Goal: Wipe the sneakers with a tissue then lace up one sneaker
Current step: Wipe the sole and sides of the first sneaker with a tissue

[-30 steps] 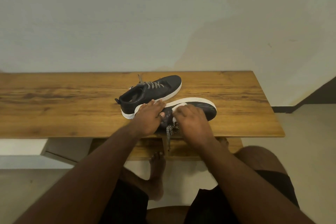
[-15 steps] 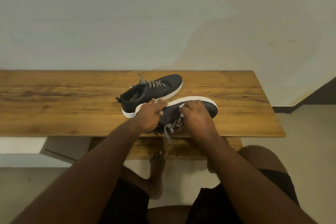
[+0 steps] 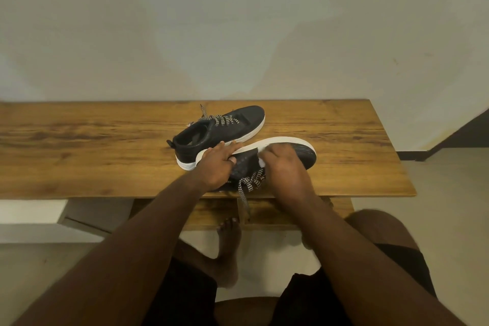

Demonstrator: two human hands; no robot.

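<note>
Two black sneakers with white soles lie on the wooden table (image 3: 79, 156). The far sneaker (image 3: 219, 130) stands upright with its black-and-white laces threaded. The near sneaker (image 3: 299, 152) lies tipped on its side at the table's front edge, its loose lace (image 3: 247, 185) hanging over the edge. My left hand (image 3: 217, 164) grips the near sneaker's heel end, fingers over the white sole. My right hand (image 3: 284, 167) holds a white tissue (image 3: 262, 163) pressed against the sneaker's black side; only a small bit of tissue shows.
A pale wall rises right behind the table. A wooden shelf (image 3: 291, 210) sits under the tabletop near my knees. My bare foot (image 3: 229, 235) rests on the light floor below. Bare tabletop extends far to the left and some way to the right.
My right hand has rubbed the tissue along the near sneaker's side, shifting slightly toward the toe and back. My left hand stays on the heel end. The far sneaker has not moved.
</note>
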